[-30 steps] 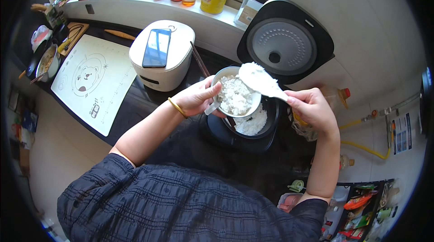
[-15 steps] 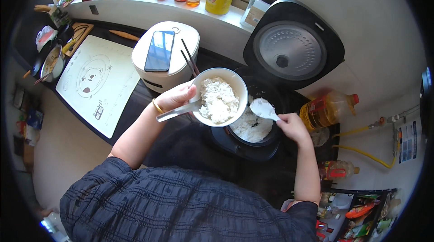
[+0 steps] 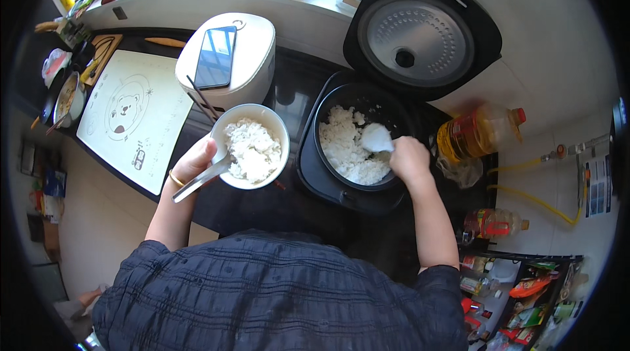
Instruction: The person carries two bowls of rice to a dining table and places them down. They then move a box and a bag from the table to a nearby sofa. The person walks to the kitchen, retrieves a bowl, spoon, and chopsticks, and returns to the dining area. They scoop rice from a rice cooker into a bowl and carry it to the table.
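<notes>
My left hand (image 3: 195, 159) grips a white bowl (image 3: 283, 129) heaped with cooked rice (image 3: 252, 151). A spoon (image 3: 203, 179) with a wide metal handle leans out over the bowl's near left rim, by my fingers. Dark chopsticks (image 3: 205, 105) stick out beyond the bowl's far left side; how they are held is hidden. My right hand (image 3: 411, 159) is closed round the handle of a white rice paddle (image 3: 377, 137). The paddle's head is inside the open rice cooker (image 3: 315, 180), over the rice (image 3: 348, 144) in its dark inner pot.
The cooker's raised lid (image 3: 420, 36) stands behind the pot. A white appliance (image 3: 256, 69) with a phone (image 3: 216, 57) on top is at the back left, beside a pale mat (image 3: 131, 115). An oil bottle (image 3: 476, 134) and yellow hose (image 3: 531, 197) are on the right.
My left hand has carried the bowl left, away from above the cooker, uncovering more of the pot. My right hand has lowered the paddle toward the rice there. The view has shifted slightly.
</notes>
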